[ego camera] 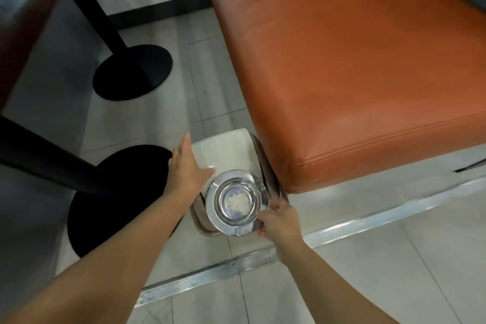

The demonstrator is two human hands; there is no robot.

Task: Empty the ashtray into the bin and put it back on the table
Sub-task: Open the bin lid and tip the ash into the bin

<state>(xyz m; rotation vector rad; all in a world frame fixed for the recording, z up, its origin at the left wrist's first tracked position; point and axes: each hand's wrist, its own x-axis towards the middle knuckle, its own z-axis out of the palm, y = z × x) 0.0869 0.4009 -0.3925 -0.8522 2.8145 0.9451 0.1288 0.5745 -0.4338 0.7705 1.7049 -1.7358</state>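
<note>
1. Ashtray (237,204) off the counter and out over the bin (226,155), level, pale ash heap sitting in the bowl.
2. Right hand (280,221) grip closed on the ashtray's near rim, fingers curled under the edge.
3. Left hand (188,167) laid flat and open against the bin's swing lid, holding nothing; looks set to push the flap in.
4. Progress, as a guess: pickup and carry done; tipping not yet done, ash not yet dumped, return to the counter all to come.
5. Tight on the right: orange bench (355,73) edge just beside the bin's chrome side, so little swing room there.
6. Left side hemmed by a black post and its round base (118,200), touching or nearly touching the bin; hard to tell which.
7. Open floor toward the body, past the metal floor strip (205,273); best line for backing out.
</note>
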